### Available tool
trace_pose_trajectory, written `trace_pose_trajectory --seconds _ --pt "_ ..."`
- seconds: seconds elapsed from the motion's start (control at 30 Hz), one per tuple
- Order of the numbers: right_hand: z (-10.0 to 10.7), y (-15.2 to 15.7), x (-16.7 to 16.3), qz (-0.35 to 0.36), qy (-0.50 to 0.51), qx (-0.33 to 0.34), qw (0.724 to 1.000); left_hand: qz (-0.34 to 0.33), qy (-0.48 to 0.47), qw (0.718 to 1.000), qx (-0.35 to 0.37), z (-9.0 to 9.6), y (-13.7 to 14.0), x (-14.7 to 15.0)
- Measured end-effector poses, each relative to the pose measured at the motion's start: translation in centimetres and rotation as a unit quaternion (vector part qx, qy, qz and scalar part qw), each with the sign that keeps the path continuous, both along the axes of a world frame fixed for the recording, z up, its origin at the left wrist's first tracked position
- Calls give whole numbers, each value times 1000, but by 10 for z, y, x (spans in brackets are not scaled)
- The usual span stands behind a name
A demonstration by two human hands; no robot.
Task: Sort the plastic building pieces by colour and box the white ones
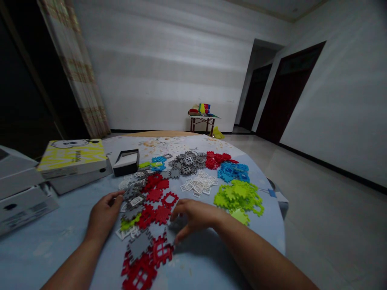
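My left hand [104,211] rests at the left edge of a mixed heap, fingers loosely bent and tips touching grey interlocking building pieces [133,190]. No piece shows in it. Over the tablecloth, my right hand [193,215] is open, thumb and fingers spread, beside flat red toothed pieces [162,214]. Its thumb is close to a red window piece [161,251]. Nearer to me lie a grey square piece [140,245] and another red window piece [140,276]. A lime-green piece [130,222] and white lattice pieces [128,233] lie between the hands.
Sorted piles stand farther off: white frames [200,183], grey pieces [188,163], red pieces [216,160], blue pieces [233,172] and green pieces [240,195]. At left are a yellow-patterned box [72,157], a black open box [126,163] and white boxes [24,205].
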State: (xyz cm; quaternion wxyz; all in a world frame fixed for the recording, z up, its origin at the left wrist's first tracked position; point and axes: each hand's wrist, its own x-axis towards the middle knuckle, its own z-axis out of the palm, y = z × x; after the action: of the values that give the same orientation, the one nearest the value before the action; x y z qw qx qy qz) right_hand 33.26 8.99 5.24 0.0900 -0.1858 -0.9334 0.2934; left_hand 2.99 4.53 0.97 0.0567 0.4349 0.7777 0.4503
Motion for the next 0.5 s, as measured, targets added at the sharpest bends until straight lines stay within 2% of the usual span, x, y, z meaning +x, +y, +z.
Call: trace_pose_trajectory --seconds 0.13,0.23,0.37,0.5 --pt "-1 -5 -6 47 -55 46 996 -2 -3 1000 2 2 -1 1" --pt "0 -4 -6 37 -41 37 998 -6 -8 1000 5 3 -1 1" --pt "1 3 -4 -46 41 32 998 -6 -22 1000 10 5 -1 3" --pt "-2 26 -5 -196 146 27 969 -6 -23 999 23 6 -1 4"
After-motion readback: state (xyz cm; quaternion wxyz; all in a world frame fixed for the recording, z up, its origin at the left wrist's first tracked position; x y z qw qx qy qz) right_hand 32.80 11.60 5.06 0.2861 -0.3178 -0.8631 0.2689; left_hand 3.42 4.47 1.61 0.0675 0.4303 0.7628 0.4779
